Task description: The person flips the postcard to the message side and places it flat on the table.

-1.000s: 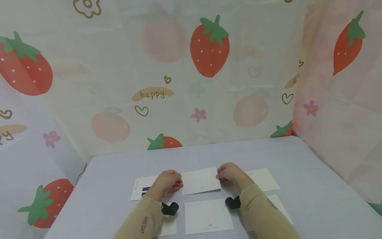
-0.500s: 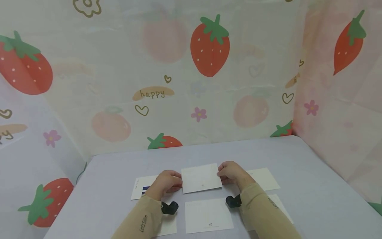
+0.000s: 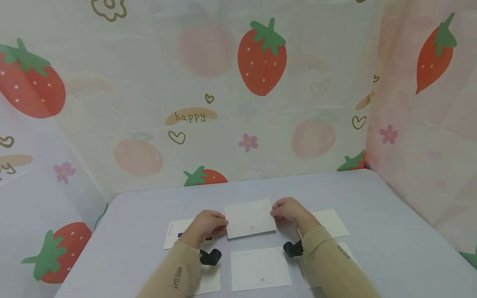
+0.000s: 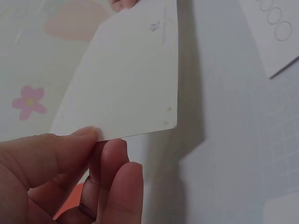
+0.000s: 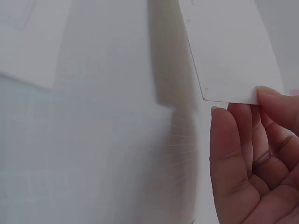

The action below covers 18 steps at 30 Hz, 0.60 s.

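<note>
A white postcard (image 3: 250,218) with a small printed mark near its lower edge is held up between both hands, tilted toward me. My left hand (image 3: 208,227) pinches its left edge; in the left wrist view the thumb (image 4: 84,133) lies on the card's face and the fingers curl behind. The right hand (image 3: 292,213) pinches the opposite edge, with the thumb over the card (image 5: 233,56) in the right wrist view. A shadow of the card falls on the table beneath, with a gap between them.
On the white table (image 3: 141,215) lie several more cards: a plain card (image 3: 260,269) in front, one with blue print (image 3: 175,229) partly behind the left hand, and another card (image 3: 329,222) to the right. Forearms cover others. A strawberry-print curtain (image 3: 223,82) stands behind.
The hands have raised the postcard a little and moved it slightly away from the front card. Its lower edge has come up off the table. The other cards stay put.
</note>
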Available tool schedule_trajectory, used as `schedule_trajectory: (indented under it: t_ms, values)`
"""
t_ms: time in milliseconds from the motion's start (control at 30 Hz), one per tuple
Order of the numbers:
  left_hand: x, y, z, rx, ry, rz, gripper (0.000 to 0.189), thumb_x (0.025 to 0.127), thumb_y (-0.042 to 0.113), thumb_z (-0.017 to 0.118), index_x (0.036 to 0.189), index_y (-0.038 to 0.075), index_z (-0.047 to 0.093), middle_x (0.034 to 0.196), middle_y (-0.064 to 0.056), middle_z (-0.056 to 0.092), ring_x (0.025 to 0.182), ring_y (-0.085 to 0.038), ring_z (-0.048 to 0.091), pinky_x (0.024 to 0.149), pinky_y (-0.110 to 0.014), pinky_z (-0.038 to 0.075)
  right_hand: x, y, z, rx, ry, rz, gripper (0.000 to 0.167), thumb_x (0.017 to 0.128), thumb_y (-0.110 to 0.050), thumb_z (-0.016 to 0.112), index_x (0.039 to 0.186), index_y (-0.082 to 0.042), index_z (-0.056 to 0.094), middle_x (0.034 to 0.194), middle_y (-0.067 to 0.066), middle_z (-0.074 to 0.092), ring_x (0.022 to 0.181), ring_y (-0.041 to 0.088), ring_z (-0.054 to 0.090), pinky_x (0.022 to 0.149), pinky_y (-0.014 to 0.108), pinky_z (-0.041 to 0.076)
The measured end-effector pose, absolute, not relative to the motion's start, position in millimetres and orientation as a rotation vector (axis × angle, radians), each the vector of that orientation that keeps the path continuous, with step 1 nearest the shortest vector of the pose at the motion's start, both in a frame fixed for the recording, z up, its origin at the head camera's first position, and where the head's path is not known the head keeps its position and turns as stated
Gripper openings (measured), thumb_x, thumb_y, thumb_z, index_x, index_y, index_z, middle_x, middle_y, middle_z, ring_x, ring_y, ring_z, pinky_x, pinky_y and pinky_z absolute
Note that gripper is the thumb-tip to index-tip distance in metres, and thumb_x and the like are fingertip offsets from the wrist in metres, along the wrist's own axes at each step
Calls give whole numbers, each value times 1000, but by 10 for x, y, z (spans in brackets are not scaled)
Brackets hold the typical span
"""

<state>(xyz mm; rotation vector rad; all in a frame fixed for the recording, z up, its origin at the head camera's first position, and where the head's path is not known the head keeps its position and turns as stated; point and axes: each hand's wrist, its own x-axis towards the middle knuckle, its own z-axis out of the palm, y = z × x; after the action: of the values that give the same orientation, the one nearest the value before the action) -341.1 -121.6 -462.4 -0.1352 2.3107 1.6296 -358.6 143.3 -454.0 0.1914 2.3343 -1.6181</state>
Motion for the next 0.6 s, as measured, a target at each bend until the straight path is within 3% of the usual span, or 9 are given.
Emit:
schedule_trajectory:
  t_ms: [433, 600]
  values:
    - [-3399, -1308, -4518, -168, 2287, 1705, 18, 82, 14, 66, 94, 0, 68, 73, -4, 65, 64, -13, 60, 62, -27, 54, -3589, 1475, -4396, 83, 2396, -1653, 9, 82, -6, 65, 88, 1, 66, 83, 8, 62, 71, 18, 59, 67, 30, 54]
    - [-3399, -1340, -4494, -152, 2275, 1694, 20, 85, 15, 63, 98, 0, 67, 77, -5, 67, 67, -14, 63, 62, -27, 53, -3597, 1485, -4378, 71, 2410, -1640, 11, 82, -9, 66, 88, -1, 67, 78, 6, 59, 66, 15, 56, 64, 28, 53]
